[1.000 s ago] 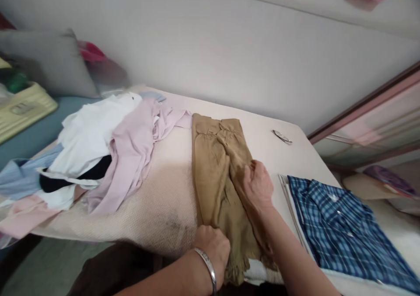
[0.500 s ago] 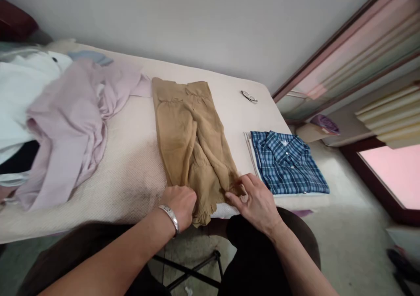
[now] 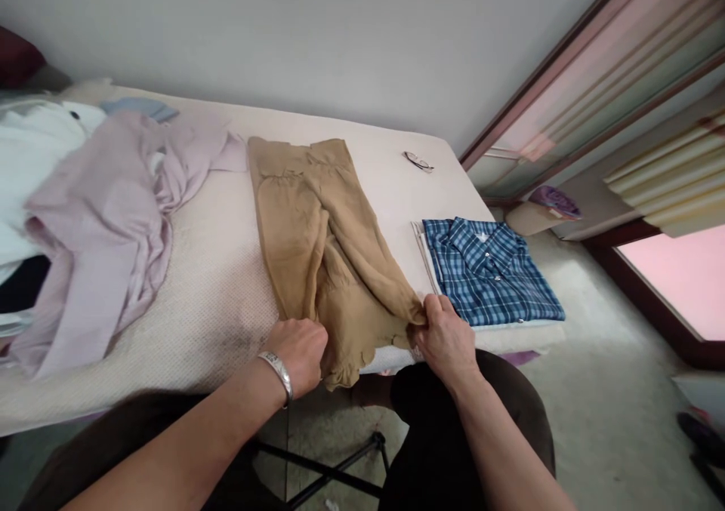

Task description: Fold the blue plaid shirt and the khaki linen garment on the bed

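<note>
The tan trousers (image 3: 317,239) lay flat on the padded bench (image 3: 215,300), looking thin, limp and light. The left hand (image 3: 297,351) and right hand (image 3: 447,337) each had fingers pinched on the near hems, the best hold.

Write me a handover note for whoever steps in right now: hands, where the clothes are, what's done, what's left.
Left hand: closed on the near hem of the tan trousers, at the table's near edge.
Right hand: pinching the other leg's hem.
Trousers lie lengthwise on the padded table, waistband far, legs overlapping and wrinkled.
Done: blue plaid shirt lies folded on the right.
Left: trousers not yet folded; pink shirt and the white clothes under it lie heaped on the left.
Glasses lie at the far edge.
</note>
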`<action>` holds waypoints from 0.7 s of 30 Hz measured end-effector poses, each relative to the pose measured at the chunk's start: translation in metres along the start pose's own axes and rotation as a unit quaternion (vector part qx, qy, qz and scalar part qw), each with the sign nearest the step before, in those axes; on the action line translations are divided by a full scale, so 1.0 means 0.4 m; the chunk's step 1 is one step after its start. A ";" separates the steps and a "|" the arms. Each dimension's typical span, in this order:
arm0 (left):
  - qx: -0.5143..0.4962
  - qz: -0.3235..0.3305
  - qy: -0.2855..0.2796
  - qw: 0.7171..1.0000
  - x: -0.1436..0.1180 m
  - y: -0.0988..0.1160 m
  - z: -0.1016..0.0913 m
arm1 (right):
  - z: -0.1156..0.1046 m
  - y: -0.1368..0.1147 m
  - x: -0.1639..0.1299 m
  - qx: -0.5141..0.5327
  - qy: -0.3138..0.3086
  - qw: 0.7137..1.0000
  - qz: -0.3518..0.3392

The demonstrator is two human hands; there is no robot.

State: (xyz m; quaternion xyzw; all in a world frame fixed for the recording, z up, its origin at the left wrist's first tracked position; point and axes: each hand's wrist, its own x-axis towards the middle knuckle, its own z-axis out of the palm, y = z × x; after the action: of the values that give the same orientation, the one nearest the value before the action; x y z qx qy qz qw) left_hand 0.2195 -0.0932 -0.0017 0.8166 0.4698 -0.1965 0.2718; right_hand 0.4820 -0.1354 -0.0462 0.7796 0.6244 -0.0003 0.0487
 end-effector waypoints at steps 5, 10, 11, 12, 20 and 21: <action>0.048 0.017 0.029 0.998 0.001 -0.004 0.003 | 0.010 0.019 0.005 -0.036 -0.033 0.999 0.013; 0.046 0.021 0.031 0.998 0.004 -0.008 0.013 | -0.054 0.044 -0.010 -0.035 -0.059 0.997 -0.042; 0.046 0.020 0.026 0.998 0.004 -0.009 0.012 | -0.078 0.045 -0.006 -0.019 -0.059 0.996 -0.070; 0.046 0.020 0.020 0.999 0.005 -0.011 0.010 | -0.104 0.039 0.001 0.003 -0.054 0.994 -0.097; 0.021 0.010 0.015 1.000 -0.014 -0.028 -0.013 | -0.195 -0.111 0.089 0.037 -0.018 0.980 -0.196; 0.022 0.007 0.030 0.999 -0.018 -0.026 -0.008 | -0.183 -0.104 0.091 0.030 -0.017 0.985 -0.170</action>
State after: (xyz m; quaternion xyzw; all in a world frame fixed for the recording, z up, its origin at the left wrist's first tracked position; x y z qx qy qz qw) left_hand 0.2072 -0.0918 0.0022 0.8312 0.4674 -0.1804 0.2411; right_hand 0.4450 -0.0852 0.0211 0.6632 0.7465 -0.0407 0.0347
